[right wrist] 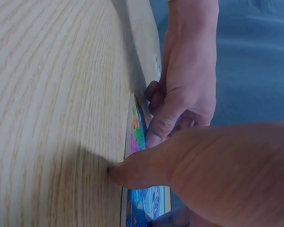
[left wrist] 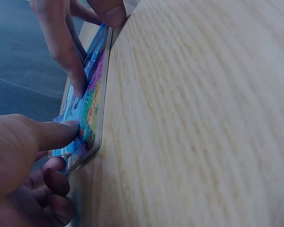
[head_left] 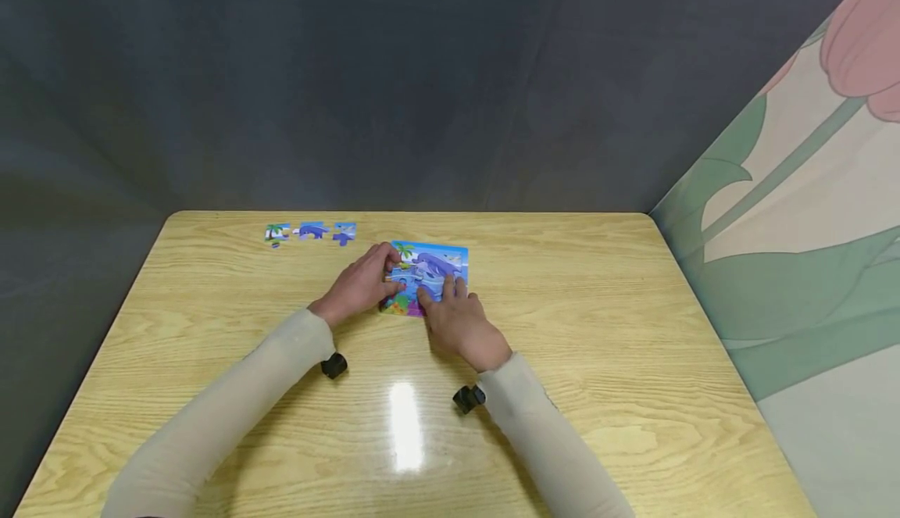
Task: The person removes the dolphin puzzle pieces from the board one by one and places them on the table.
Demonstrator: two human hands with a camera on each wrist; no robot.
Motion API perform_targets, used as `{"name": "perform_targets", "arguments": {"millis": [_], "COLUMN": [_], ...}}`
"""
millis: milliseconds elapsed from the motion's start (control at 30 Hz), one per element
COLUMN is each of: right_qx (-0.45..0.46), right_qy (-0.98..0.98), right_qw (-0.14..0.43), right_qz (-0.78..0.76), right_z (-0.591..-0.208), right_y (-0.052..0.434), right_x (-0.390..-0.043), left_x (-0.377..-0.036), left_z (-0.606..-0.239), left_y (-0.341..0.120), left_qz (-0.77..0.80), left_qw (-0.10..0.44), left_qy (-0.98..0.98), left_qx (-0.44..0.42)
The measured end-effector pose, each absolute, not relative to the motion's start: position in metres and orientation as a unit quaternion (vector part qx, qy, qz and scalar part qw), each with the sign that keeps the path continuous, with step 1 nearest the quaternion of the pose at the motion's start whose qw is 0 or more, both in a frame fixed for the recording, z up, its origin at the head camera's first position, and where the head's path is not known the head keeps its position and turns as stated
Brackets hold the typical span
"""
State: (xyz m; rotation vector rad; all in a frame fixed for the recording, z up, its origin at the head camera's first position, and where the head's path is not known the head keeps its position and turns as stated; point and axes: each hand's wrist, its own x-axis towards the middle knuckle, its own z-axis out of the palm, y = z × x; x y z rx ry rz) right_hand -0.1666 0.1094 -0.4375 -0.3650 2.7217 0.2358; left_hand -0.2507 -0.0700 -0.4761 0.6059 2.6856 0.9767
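Blue dolphin jigsaw [head_left: 436, 262] sits near the far edge of the desk [head_left: 598, 307], about midway between the two far corners. Print on it: dolphin, palm tree, coral colours along the near side; any lettering is too small to read. My left hand [head_left: 360, 284] has it by the left side: thumb laid on the face, other fingers curled at the left edge. My right hand [head_left: 460, 328] is spread over the near right part, fingers extended rather than clenched, index tip on the face, thumb at the near edge. Three loose pieces in a row by the far edge, toward the far left corner: palm piece [head_left: 277, 230], dolphin piece [head_left: 312, 231], tail piece [head_left: 344, 232]. Small black wrist unit [head_left: 333, 366] sits at my left cuff, matching one at the right.
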Motion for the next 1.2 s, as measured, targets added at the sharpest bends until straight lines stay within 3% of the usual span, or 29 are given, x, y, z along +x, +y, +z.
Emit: {"name": "perform_targets", "arguments": {"millis": [1200], "right_qx": [-0.125], "right_qy": [0.972], "right_qw": [0.187], "right_qz": [0.063], "right_z": [-0.4415], "right_y": [0.1105], "right_x": [-0.1653], "left_x": [-0.2505], "left_z": [-0.4835], "left_y": [-0.0799], "left_qz": [0.426], "left_qw": [0.111], "left_qy": [0.879], "left_qx": [0.180]}}
